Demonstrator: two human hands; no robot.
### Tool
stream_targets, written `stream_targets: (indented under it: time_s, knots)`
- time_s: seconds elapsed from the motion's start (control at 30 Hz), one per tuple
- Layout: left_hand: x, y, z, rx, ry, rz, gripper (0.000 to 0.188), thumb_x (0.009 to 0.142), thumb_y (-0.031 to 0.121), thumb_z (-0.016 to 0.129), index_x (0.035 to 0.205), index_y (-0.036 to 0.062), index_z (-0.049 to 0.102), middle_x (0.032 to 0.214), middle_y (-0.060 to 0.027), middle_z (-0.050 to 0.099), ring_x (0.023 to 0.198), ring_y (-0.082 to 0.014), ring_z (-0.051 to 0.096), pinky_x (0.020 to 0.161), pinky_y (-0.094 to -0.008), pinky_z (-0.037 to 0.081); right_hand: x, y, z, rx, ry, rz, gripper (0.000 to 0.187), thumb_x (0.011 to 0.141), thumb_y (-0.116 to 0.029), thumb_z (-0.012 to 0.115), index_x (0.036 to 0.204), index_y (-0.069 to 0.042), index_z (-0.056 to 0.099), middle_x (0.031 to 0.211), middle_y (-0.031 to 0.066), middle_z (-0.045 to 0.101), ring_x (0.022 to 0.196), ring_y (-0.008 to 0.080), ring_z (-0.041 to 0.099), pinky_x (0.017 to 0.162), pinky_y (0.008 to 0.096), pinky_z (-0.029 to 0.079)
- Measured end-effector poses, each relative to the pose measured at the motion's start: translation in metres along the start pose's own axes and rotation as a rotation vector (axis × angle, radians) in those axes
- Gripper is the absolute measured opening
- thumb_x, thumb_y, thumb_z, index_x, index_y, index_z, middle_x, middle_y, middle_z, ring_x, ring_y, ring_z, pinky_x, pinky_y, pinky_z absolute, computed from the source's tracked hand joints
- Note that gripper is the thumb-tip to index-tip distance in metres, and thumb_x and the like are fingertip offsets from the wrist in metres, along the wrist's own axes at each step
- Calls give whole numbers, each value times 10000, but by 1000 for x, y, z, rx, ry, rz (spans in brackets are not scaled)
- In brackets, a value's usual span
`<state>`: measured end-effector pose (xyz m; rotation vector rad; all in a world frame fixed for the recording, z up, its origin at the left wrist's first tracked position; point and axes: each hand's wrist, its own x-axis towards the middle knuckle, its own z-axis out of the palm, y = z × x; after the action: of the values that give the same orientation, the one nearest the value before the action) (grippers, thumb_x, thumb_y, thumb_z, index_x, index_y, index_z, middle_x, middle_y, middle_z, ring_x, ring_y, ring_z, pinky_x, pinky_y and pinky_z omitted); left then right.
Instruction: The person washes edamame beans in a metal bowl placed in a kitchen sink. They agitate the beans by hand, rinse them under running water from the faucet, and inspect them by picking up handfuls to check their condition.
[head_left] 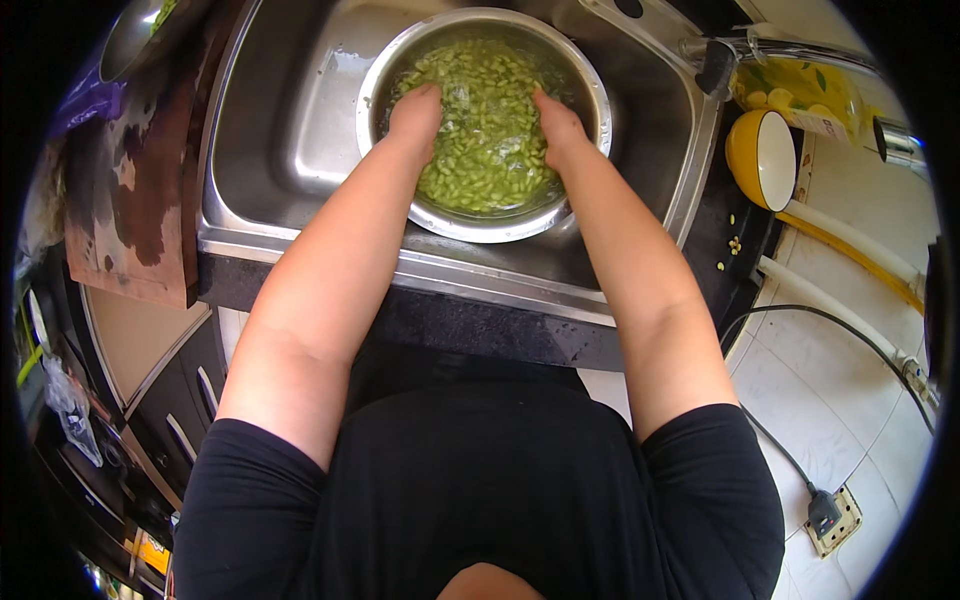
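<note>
A wide metal bowl (480,229) stands in a stainless steel sink (275,110), filled with water and many small green shelled beans (487,150). Both my hands are dipped inside the bowl, on opposite sides of the beans. At the left side, my left hand (416,118) has its thumb side up and its fingers under the beans and water. Across from it, my right hand (560,125) reaches in near the right wall, its fingers likewise hidden below the surface. The water looks rippled between the hands. Whether either hand grips any beans cannot be seen.
To the right of the sink are a yellow bowl (762,160) with a white inside, a few loose beans (735,245) and a faucet (715,68). A stained wooden board (140,210) lies at left. A black plug (824,512) sits in a wall socket.
</note>
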<state>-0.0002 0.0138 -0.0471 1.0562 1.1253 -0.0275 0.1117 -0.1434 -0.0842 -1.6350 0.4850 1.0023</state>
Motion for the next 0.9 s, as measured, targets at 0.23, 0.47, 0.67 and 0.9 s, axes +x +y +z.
stream_targets:
  time_s: [0.23, 0.47, 0.67, 0.9]
  knots:
    - [-6, -7, 8, -253, -204, -585, 436, 892, 326, 407, 1202, 20, 439, 1170, -146, 514, 1012, -288, 538, 879, -449, 420, -23, 31, 27, 364, -7, 284, 496, 875, -328, 472, 1258, -30, 369, 1236, 134, 457, 1024, 261, 516, 849, 420, 445]
    - [-17, -5, 17, -531, -309, -473, 376, 895, 327, 381, 1096, 43, 523, 1063, -122, 582, 951, -278, 570, 868, -452, 433, -67, 22, 53, 519, -247, 26, 367, 871, -270, 499, 1170, -58, 487, 1108, 98, 553, 962, 218, 548, 803, 354, 460]
    - [-35, -8, 20, -585, -290, -415, 300, 891, 331, 397, 1028, 93, 515, 967, -122, 561, 885, -260, 533, 784, -388, 448, -102, 32, 94, -128, 273, -593, 413, 814, -290, 564, 1124, -20, 527, 1154, 177, 490, 1082, 283, 456, 921, 326, 348]
    - [-33, -17, 26, -624, -379, -405, 287, 876, 326, 416, 968, 75, 520, 902, -128, 560, 804, -261, 536, 731, -395, 452, -94, 27, 91, -21, 283, -383, 451, 812, -289, 523, 1154, 5, 512, 1176, 212, 484, 1092, 310, 469, 919, 343, 359]
